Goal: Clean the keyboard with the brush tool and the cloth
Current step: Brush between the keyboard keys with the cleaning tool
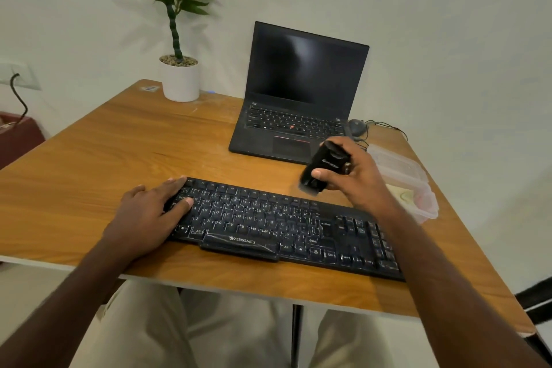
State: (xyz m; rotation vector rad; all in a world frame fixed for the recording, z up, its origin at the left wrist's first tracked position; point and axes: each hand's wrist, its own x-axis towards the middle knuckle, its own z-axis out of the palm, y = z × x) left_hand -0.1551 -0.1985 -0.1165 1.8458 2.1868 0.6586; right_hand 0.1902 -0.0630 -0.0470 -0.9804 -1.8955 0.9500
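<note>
The keyboard (268, 224) carries the brand name "ZEBRONICS" in white on the raised strip at its front edge. Its keys bear white letters and the words "Alt", "Ctrl" and "Shift". The black brush tool (321, 167) shows a pale logo, too blurred to read.

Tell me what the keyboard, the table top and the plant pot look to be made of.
Keyboard: matt black plastic, going by its moulded keys with printed white legends. Table top: wood-grain surface with a pale edge band, so probably laminate over board rather than solid wood. Plant pot: smooth, plain white, with a soft sheen; ceramic or plastic, the view cannot settle which.
</note>
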